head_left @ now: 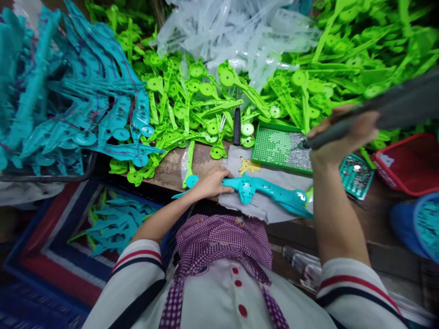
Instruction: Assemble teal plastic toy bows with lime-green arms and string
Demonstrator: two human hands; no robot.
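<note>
Teal plastic pieces [68, 96] lie in a big heap at the far left, tied with thin thread. Below them sits a blue crate [48, 256] with more teal bits inside. Next comes a wide pile of bright green pieces [192, 100] spread over the brown worktop [171, 169]. The left hand [211, 182] rests flat on a teal toy part [264, 192], and its fingers press down on the part's left end. That toy part lies on a grey cloth [240, 164] with a small yellow picture, right at the front edge of the worktop. Behind the cloth is a green tray [274, 144] with many tiny silver screws. The right hand [339, 137] is raised above the tray, and its fingers are wrapped around a dark grey power screwdriver [394, 109], whose tip points down at the tray. At the far right stand a red basket [411, 164] and a blue bin [418, 224].
</note>
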